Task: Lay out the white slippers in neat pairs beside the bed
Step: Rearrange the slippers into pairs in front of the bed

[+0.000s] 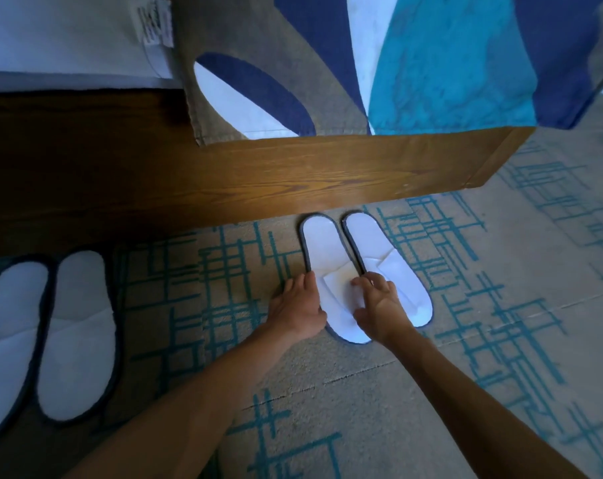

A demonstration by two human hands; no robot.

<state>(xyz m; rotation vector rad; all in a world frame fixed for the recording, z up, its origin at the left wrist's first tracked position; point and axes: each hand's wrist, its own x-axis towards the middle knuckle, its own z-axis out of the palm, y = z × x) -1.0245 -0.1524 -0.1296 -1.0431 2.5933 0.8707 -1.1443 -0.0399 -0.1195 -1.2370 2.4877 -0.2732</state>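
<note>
Beige carpet with a teal grid pattern (379, 392) runs beside the brown wooden bed frame (293, 174). At centre frame, two flat white dark-edged slippers (322, 250) lie parallel, ends toward the frame. The left hand (295, 305) rests open against the left slipper's outer edge; the right hand (379, 305), fingers loosely spread, presses its strap, likely to square the pair. A second white pair (75, 333) sits at lower left.

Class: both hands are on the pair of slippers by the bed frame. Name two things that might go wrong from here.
1. The left hand and right hand both press the left slipper; a nudge might skew it against the right slipper.
2. Its toe already sits lower, so the pair may end uneven.
</note>
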